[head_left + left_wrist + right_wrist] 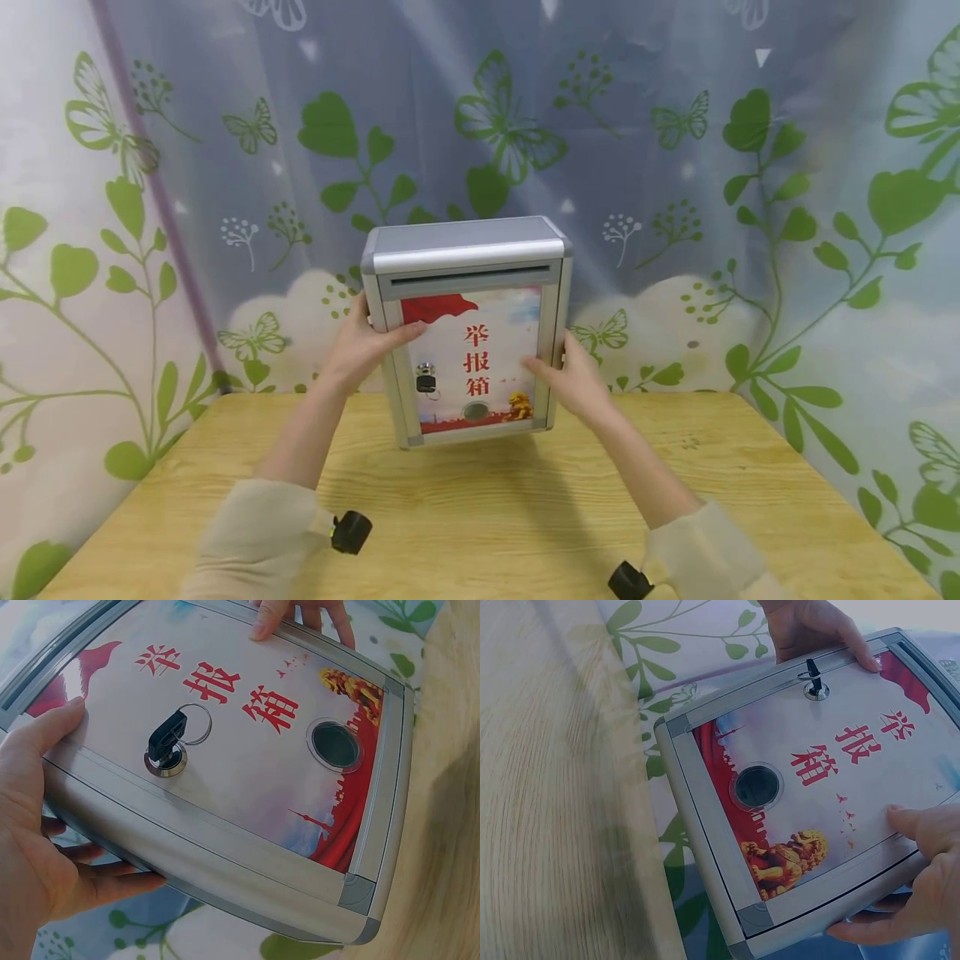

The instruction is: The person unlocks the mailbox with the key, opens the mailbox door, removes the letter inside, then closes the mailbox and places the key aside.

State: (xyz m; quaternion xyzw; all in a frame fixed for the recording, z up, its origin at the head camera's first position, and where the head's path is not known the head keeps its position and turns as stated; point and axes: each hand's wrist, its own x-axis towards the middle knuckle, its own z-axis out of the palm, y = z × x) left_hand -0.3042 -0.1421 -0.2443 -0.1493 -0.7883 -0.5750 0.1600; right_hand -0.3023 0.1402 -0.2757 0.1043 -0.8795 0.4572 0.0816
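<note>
A silver-framed metal suggestion box (442,358), with red Chinese characters on its front panel, is held over the table, tilted slightly. My left hand (362,343) grips its left side, thumb on the front and fingers curled around the side. On the opposite side my right hand (577,379) holds it the same way, its thumb (904,820) pressing the panel edge. A black-headed key (166,736) with a wire ring stands in the lock near the left edge. Across the top of the front runs a narrow slot (470,277). Low on the panel is a round window (335,745).
Below the box spreads a light wood-grain table (450,508), with the box's shadow falling on it. A curtain (420,75) printed with green leaves and butterflies hangs behind and along both sides. Black wrist cameras (351,532) sit at both sleeves.
</note>
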